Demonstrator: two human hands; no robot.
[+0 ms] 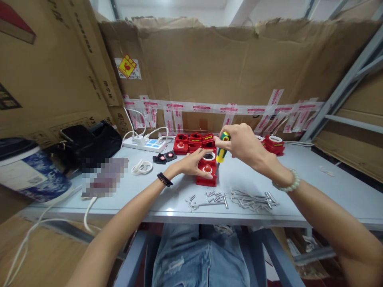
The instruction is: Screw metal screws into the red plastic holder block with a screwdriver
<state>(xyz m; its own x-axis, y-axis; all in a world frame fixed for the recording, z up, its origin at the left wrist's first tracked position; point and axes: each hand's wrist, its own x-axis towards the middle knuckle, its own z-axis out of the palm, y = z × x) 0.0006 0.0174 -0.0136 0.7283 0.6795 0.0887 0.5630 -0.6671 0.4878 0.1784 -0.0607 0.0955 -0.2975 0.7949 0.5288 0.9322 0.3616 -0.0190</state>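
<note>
My right hand [243,143] is closed round the green and yellow handle of a screwdriver [221,154]. Its shaft points down along the right side of a red housing [206,181]; the tip is hard to make out. My left hand [194,163] grips that housing from the left, thumb near the front and fingers over the back. A white ring and a red dome-shaped button show on its top. Just in front lie loose screws [214,196] and a T-shaped metal rod [212,204]. Several similar rods [253,199] lie to the right.
More red housings [180,144] stand behind my left hand, and others [275,145] at the right. A power strip [145,144], black square pieces [164,157], a coiled white cable [141,167] and a large cup [30,171] are on the left. Cardboard [191,67] walls the back.
</note>
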